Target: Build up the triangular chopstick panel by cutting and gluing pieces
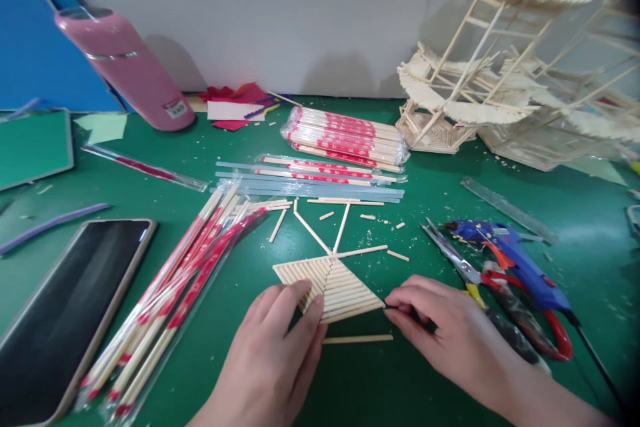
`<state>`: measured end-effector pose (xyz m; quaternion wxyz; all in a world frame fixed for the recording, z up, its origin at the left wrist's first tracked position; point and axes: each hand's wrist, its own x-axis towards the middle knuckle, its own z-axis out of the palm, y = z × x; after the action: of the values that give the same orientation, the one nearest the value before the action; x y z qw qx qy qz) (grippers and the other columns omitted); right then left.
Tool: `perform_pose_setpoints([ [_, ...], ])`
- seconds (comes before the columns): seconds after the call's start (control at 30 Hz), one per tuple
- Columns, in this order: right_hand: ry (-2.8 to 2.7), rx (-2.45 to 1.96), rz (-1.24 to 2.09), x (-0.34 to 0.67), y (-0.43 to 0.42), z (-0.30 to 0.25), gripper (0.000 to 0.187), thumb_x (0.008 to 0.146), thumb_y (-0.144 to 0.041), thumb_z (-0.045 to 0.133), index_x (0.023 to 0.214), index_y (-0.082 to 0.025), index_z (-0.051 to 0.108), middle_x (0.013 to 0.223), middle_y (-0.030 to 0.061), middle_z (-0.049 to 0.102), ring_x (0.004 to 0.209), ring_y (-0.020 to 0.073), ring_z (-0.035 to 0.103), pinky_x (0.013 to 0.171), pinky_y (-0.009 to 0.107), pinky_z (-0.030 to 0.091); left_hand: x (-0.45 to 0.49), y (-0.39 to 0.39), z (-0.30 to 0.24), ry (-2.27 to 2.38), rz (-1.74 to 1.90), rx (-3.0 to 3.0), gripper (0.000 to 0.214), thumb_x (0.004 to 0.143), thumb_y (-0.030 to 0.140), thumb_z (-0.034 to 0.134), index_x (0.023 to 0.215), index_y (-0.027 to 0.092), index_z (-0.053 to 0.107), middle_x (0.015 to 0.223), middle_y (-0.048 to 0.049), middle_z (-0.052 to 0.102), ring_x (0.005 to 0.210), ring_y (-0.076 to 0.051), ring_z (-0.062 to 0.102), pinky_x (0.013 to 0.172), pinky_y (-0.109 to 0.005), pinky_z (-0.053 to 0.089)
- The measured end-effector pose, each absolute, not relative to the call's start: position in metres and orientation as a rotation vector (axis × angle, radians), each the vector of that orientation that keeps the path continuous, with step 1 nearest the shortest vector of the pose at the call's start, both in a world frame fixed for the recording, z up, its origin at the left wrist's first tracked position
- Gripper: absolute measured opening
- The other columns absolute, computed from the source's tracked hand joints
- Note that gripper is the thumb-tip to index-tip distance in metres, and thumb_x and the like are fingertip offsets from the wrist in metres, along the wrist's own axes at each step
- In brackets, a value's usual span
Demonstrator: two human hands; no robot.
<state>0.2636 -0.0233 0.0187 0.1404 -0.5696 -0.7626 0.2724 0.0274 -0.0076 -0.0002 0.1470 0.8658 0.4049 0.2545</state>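
A fan-like panel of glued wooden sticks [345,290] lies on the green table, with a few bare sticks spreading from its far tip. My left hand [280,340] grips the panel's near left side, thumb and fingers pressed on it. At the panel's right corner, my right hand [440,330] pinches a thin black thing, mostly hidden by the fingers; its tip touches or nearly touches the corner. A single loose stick [357,339] lies just below the panel. Between the hands and the wrapped chopsticks lie short cut stick pieces [367,217].
Wrapped chopsticks [170,300] and a phone [75,320] lie left. Behind are a chopstick bundle [350,137], clear glue sticks [320,188] and a pink bottle [135,73]. Right are scissors [453,253], red-handled pliers [520,313], a blue glue gun [515,260] and a stick-built tower [465,87].
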Motion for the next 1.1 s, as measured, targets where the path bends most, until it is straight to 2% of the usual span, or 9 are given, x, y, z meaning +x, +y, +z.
perform_pose_setpoints([
  [0.37,-2.212,-1.521,0.536,0.259,-0.031,0.006,0.012,0.086,-0.017,0.048,0.086,-0.02,0.06,0.074,0.0021,0.058,0.064,0.0123,0.055,0.058,0.026,0.043,0.028,-0.011,0.0,1.196,0.688,2.413,0.024,0.083,0.009,0.047,0.105,0.012,0.054,0.105,-0.0114,0.049,0.088,-0.02,0.048,0.074,-0.035,0.048],
  [0.67,-2.277,-1.486,0.426,0.258,-0.031,0.007,0.014,0.087,-0.019,0.047,0.083,-0.019,0.061,0.072,0.0025,0.058,0.062,0.0124,0.055,0.057,0.026,0.043,0.029,-0.01,0.004,1.226,0.698,2.404,0.022,0.082,0.011,0.047,0.102,0.014,0.056,0.102,-0.0106,0.053,0.084,-0.02,0.051,0.07,-0.034,0.05],
  [1.1,-2.332,-1.45,0.256,0.254,-0.029,0.01,0.018,0.085,-0.015,0.049,0.078,-0.018,0.065,0.068,0.0026,0.058,0.06,0.0122,0.055,0.056,0.026,0.041,0.028,-0.013,0.001,1.213,0.719,2.404,0.025,0.083,0.01,0.046,0.106,0.015,0.055,0.105,-0.0118,0.051,0.087,-0.021,0.05,0.072,-0.034,0.05],
])
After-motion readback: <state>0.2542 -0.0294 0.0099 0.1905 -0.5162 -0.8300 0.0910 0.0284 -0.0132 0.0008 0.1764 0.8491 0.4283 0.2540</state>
